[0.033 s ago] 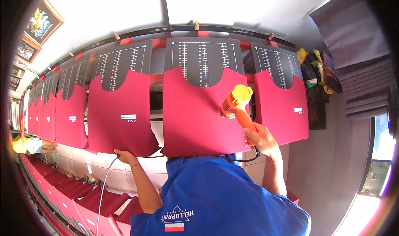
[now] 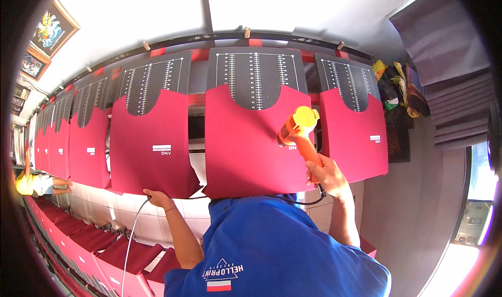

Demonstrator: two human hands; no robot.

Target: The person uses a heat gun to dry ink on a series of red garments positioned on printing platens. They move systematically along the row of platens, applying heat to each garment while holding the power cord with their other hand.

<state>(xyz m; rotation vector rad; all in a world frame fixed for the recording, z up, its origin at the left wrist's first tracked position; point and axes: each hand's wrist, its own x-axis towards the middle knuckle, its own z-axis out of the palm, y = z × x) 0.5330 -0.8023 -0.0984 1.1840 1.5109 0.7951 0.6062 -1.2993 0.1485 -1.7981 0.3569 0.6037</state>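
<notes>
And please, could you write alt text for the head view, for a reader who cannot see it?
A person's right hand holds an orange heat gun over a red shirt on a black board. The left hand holds a cable, and more red shirts on boards line up on both sides.

wearer's 2 hands (image 2: 160,198) (image 2: 329,174) — 1 heat gun (image 2: 299,130) — 1 blue shirt (image 2: 282,244)
</notes>
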